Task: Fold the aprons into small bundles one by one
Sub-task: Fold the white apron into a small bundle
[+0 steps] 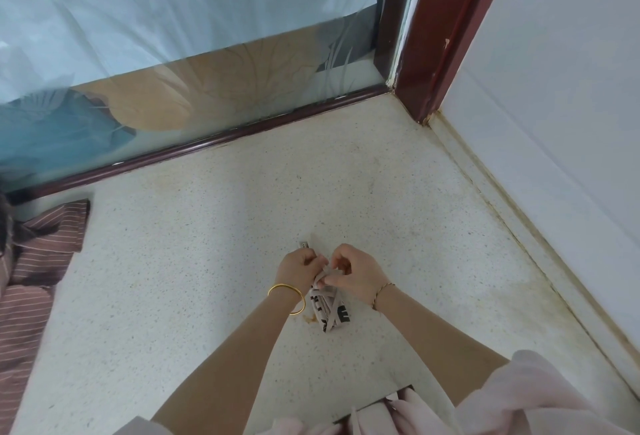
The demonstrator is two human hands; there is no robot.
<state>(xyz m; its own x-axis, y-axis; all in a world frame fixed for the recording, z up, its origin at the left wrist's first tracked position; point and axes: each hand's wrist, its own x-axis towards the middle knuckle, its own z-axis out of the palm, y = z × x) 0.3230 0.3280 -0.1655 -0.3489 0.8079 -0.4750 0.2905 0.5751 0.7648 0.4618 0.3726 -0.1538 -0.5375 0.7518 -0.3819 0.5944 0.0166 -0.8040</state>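
Speckled counter [207, 261], hands [327, 270] tying apron bundle [330, 310]

Left hand [300, 265] and right hand [351, 275] meet, fingers curled.

apron bundle [329, 310] on counter [207, 244], centre; second apron [38, 261] far left, glass [173, 36] behind

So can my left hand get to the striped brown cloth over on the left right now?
Probably, once freed: the left hand grips the apron strap, but only bare speckled surface lies between it and the striped cloth.
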